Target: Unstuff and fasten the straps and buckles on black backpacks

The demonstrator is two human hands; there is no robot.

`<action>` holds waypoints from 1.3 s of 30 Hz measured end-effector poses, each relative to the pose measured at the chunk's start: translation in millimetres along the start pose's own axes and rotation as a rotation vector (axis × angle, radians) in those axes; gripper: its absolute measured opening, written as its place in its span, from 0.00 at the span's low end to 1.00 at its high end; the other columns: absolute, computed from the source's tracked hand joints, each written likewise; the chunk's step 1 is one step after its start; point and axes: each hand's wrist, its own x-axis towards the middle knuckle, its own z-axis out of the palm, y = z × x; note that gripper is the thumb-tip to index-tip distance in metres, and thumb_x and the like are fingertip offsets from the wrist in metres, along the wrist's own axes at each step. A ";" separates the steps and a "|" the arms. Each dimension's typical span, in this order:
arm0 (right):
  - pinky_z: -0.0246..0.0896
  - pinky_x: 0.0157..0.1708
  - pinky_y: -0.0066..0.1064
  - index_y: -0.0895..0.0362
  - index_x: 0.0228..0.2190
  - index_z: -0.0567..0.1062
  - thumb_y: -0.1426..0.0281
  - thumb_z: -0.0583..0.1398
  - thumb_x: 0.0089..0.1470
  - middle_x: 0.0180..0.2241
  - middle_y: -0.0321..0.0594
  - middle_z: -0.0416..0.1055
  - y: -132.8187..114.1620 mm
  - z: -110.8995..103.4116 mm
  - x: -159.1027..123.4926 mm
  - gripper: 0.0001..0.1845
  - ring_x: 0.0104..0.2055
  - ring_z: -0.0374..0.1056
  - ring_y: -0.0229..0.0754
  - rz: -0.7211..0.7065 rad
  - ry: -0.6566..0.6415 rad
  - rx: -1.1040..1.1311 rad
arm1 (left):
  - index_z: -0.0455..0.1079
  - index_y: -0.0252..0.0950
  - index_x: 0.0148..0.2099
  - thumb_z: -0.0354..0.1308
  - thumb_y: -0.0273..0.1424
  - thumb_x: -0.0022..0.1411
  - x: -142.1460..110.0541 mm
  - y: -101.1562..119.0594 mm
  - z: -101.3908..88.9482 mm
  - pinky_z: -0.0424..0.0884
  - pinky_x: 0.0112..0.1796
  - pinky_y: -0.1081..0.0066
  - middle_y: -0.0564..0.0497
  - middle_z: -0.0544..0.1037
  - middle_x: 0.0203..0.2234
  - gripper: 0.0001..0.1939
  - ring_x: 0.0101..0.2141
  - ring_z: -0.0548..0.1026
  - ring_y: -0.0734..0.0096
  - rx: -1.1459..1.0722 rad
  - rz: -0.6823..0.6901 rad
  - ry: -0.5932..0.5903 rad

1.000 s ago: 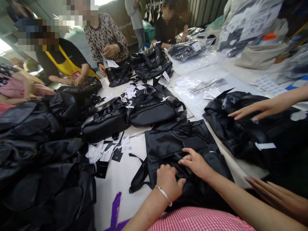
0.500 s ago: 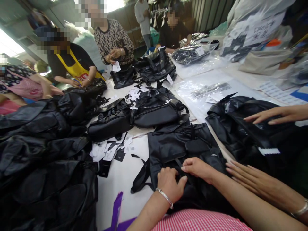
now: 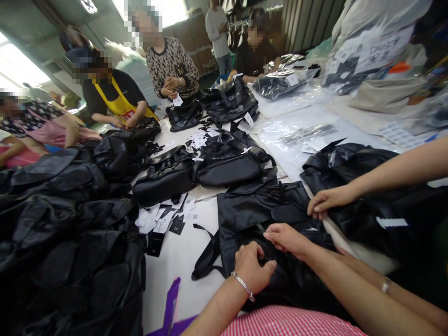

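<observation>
We work at a pale counter (image 3: 157, 289). A pile of black bags (image 3: 70, 261) covers its left side, untouched by our hands. Our black bag (image 3: 245, 210) lies flat on the near side, right of centre, with 2 other bags (image 3: 231, 170) beyond it. A co-worker's hand (image 3: 327, 200) is at its right edge; we cannot confirm contact.

Our left hand (image 3: 252, 267) rests on the bag front, fingers curled and thumb apart; we cannot tell whether it grips anything. Our right hand (image 3: 284, 239) has its fingertips drawn together beside a narrow strap (image 3: 261, 227); we cannot confirm a grasp.

Status: the bag is laid out and we judge its handling unfinished, as both hands are engaged on it. A side strap (image 3: 206, 256) lies loose at left. Paper tags (image 3: 157, 219) lie scattered farther left; we see none attached to this bag's front.
</observation>
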 end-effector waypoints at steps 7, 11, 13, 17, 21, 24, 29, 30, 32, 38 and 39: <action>0.41 0.15 0.22 0.57 0.24 0.67 0.59 0.61 0.47 0.15 0.27 0.60 2.9 6.7 0.9 0.15 0.15 0.54 0.29 -0.013 0.009 -0.026 | 0.72 0.38 0.40 0.56 0.45 0.53 2.5 -0.7 2.6 0.66 0.42 0.52 0.41 0.75 0.37 0.18 0.42 0.69 0.48 0.208 0.075 -0.079; 0.42 0.15 0.22 0.57 0.23 0.66 0.59 0.61 0.46 0.14 0.27 0.59 0.5 10.2 -1.9 0.15 0.15 0.54 0.29 -0.011 0.012 -0.029 | 0.71 0.38 0.39 0.58 0.40 0.47 7.2 3.8 2.0 0.68 0.41 0.54 0.41 0.74 0.37 0.17 0.42 0.69 0.48 0.200 0.072 -0.134; 0.42 0.15 0.23 0.57 0.22 0.66 0.59 0.62 0.45 0.14 0.27 0.59 0.1 10.9 -3.5 0.15 0.14 0.53 0.29 -0.007 0.012 -0.027 | 0.70 0.38 0.39 0.59 0.37 0.46 8.4 5.3 2.7 0.68 0.40 0.56 0.43 0.74 0.35 0.16 0.40 0.70 0.50 0.179 0.070 -0.138; 0.41 0.15 0.23 0.57 0.22 0.66 0.58 0.62 0.45 0.14 0.27 0.59 2.6 8.6 -4.6 0.15 0.15 0.53 0.29 -0.010 0.017 -0.018 | 0.68 0.38 0.36 0.60 0.34 0.46 7.2 2.6 5.9 0.67 0.37 0.63 0.48 0.73 0.32 0.12 0.36 0.69 0.59 0.108 0.115 -0.086; 0.40 0.15 0.22 0.57 0.23 0.67 0.59 0.62 0.45 0.14 0.27 0.59 5.6 5.8 -4.6 0.15 0.15 0.52 0.29 -0.013 0.022 -0.002 | 0.66 0.39 0.34 0.63 0.32 0.47 3.0 -2.3 5.0 0.64 0.35 0.69 0.53 0.73 0.30 0.11 0.33 0.69 0.67 -0.036 0.185 -0.078; 0.40 0.15 0.22 0.57 0.23 0.67 0.59 0.62 0.44 0.13 0.26 0.59 6.5 6.2 -5.1 0.15 0.14 0.52 0.29 -0.007 0.018 0.014 | 0.66 0.39 0.35 0.65 0.30 0.47 -0.2 -3.1 -0.3 0.64 0.34 0.70 0.54 0.74 0.31 0.13 0.33 0.69 0.68 -0.086 0.190 -0.077; 0.42 0.14 0.21 0.57 0.23 0.66 0.58 0.62 0.46 0.14 0.27 0.61 6.0 7.1 -5.4 0.16 0.14 0.54 0.28 0.000 -0.011 0.079 | 0.68 0.39 0.43 0.66 0.28 0.47 -5.4 -5.3 -7.5 0.66 0.38 0.70 0.55 0.75 0.34 0.19 0.35 0.71 0.69 -0.263 0.218 -0.067; 0.42 0.14 0.21 0.57 0.23 0.66 0.58 0.62 0.46 0.14 0.27 0.61 5.7 7.2 -4.9 0.16 0.14 0.54 0.28 0.006 -0.016 0.098 | 0.68 0.39 0.44 0.66 0.28 0.48 -6.4 -6.6 -7.3 0.67 0.39 0.70 0.54 0.75 0.35 0.19 0.36 0.71 0.70 -0.301 0.216 -0.055; 0.41 0.13 0.21 0.57 0.24 0.65 0.58 0.61 0.47 0.15 0.27 0.60 5.1 8.2 -3.1 0.16 0.14 0.55 0.28 0.023 -0.022 0.132 | 0.68 0.39 0.46 0.64 0.26 0.50 -7.9 -9.4 -5.5 0.68 0.40 0.70 0.54 0.76 0.34 0.19 0.36 0.73 0.70 -0.365 0.182 -0.021; 0.38 0.10 0.20 0.57 0.22 0.64 0.62 0.59 0.51 0.18 0.29 0.62 1.9 14.5 4.6 0.13 0.13 0.57 0.28 0.103 -0.046 0.186 | 0.62 0.41 0.55 0.66 0.22 0.48 -13.1 -13.7 0.7 0.70 0.45 0.68 0.56 0.79 0.35 0.32 0.37 0.76 0.70 -0.444 0.123 0.066; 0.38 0.09 0.20 0.57 0.22 0.64 0.63 0.59 0.51 0.18 0.30 0.62 1.5 15.1 5.4 0.13 0.13 0.57 0.28 0.124 -0.056 0.188 | 0.62 0.42 0.55 0.66 0.22 0.48 -14.4 -14.1 1.5 0.71 0.45 0.68 0.56 0.79 0.35 0.32 0.37 0.76 0.70 -0.424 0.138 0.083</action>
